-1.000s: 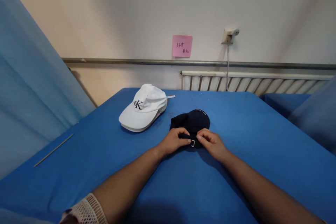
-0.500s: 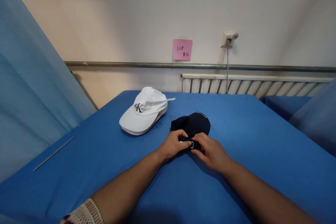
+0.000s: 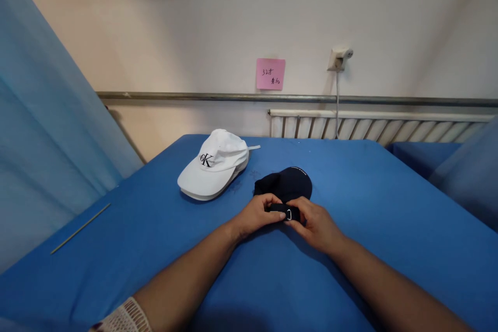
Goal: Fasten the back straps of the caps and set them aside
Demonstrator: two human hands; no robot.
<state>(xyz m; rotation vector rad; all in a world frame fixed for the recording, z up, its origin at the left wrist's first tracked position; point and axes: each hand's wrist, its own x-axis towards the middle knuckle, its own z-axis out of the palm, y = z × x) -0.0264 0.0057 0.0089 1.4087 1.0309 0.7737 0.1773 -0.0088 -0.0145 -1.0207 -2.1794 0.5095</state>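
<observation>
Blue surface [image 3: 241,275] | white cap [image 3: 221,158]: "CK" | pink note [image 3: 270,73]: "32…" | left hand [image 3: 257,213], right hand [image 3: 317,224] grip: pinching dark cap strap [image 3: 294,213]

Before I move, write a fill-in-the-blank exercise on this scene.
The left hand and the ____ hand hold the dark cap.
The dark cap lies to the right of the ____ cap.
The note on the wall is ____.
The stick lies on a cloth colored ____.
Missing words: right; white; pink; blue.
</observation>
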